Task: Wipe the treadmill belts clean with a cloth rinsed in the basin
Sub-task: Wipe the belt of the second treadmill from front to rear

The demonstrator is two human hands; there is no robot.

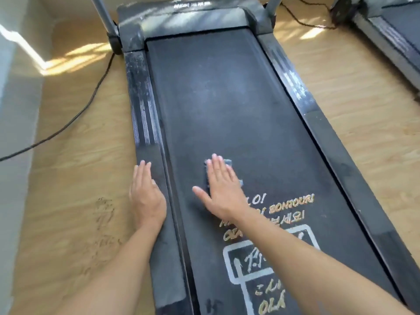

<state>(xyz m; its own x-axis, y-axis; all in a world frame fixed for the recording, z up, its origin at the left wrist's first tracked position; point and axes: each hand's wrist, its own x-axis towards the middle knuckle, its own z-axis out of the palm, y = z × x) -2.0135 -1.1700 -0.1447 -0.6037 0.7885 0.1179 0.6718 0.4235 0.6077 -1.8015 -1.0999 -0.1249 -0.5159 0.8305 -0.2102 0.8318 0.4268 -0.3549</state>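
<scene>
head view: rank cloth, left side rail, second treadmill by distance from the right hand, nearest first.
1. cloth: under the right hand, pressed flat on the belt.
2. left side rail: past the belt's left edge, where the left hand rests.
3. second treadmill: far right, across the floor.

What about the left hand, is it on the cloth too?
No, the left hand rests on the side rail; only the right hand presses the cloth.
</scene>
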